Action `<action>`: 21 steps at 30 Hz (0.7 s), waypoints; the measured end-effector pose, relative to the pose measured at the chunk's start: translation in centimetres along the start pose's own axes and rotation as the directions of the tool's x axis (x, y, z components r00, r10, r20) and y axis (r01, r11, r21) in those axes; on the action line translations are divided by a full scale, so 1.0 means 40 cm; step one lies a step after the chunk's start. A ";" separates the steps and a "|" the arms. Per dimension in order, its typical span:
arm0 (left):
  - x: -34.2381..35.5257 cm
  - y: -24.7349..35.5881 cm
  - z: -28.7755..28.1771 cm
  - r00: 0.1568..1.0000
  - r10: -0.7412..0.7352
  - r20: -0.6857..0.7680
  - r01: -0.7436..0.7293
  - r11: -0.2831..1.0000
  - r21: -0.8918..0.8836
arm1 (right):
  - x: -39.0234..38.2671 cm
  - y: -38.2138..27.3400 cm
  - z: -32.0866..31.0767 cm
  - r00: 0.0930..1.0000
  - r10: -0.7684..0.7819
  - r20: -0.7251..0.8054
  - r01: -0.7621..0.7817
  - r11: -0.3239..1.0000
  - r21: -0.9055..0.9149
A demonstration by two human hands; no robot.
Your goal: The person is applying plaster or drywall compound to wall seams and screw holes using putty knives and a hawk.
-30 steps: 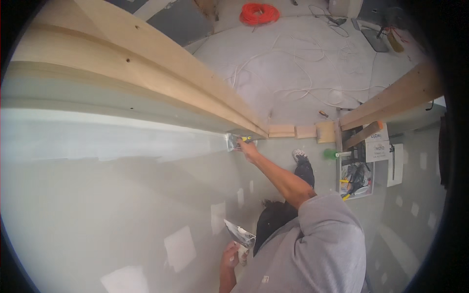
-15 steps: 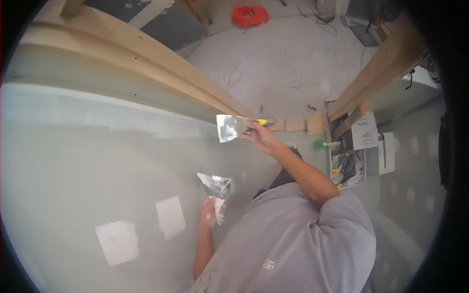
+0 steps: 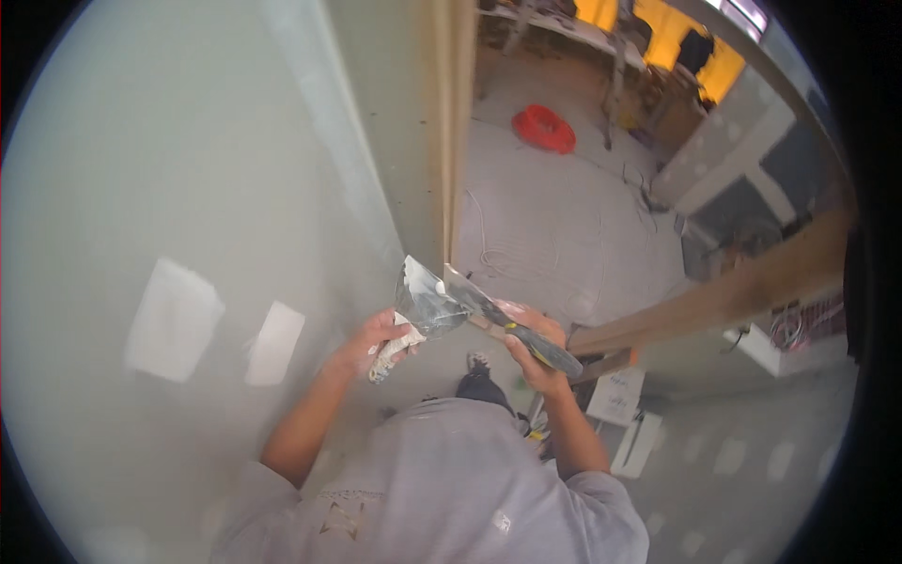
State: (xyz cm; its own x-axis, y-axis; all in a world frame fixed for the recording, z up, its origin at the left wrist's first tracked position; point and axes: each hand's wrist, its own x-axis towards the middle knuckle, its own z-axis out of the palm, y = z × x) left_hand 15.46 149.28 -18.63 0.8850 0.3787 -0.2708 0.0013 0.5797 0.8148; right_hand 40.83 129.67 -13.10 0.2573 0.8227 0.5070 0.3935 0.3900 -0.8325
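Note:
In my left hand point(image 3: 381, 340) is a wide putty knife point(image 3: 430, 310), its handle caked with white compound and its blade smeared with white near the edge. My right hand point(image 3: 540, 362) grips a second putty knife point(image 3: 477, 299) with a black and yellow handle, its blade turned nearly edge-on. The two blades meet or overlap in front of me; whether they touch I cannot tell. To the left stands a grey-green wall point(image 3: 235, 179) bearing two white filler patches, a larger one point(image 3: 174, 320) and a smaller one point(image 3: 275, 343).
A wooden frame edge point(image 3: 453, 132) rises just beyond the blades, with another timber beam point(image 3: 714, 287) on the right. Through the opening, an orange coil point(image 3: 544, 129) and pale cords point(image 3: 489, 240) lie on the floor. A white box point(image 3: 617, 393) stands near my right forearm.
My right hand has come back from the wall's timber edge, bringing its putty knife to the left one. My left hand has risen toward it. The view has turned along the wall.

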 end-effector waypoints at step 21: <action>0.050 -0.128 -0.019 0.933 0.221 -0.284 -0.306 0.903 -0.301 | 0.392 0.209 0.000 0.626 -0.221 0.748 0.134 0.975 0.176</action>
State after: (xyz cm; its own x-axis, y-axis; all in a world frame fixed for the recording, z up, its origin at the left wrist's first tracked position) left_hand 16.86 147.62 -23.71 0.6940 0.6863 -0.2175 -0.4095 0.6248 0.6648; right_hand 48.17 145.83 -12.10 -0.5860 0.7381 0.3344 0.2631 0.5636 -0.7830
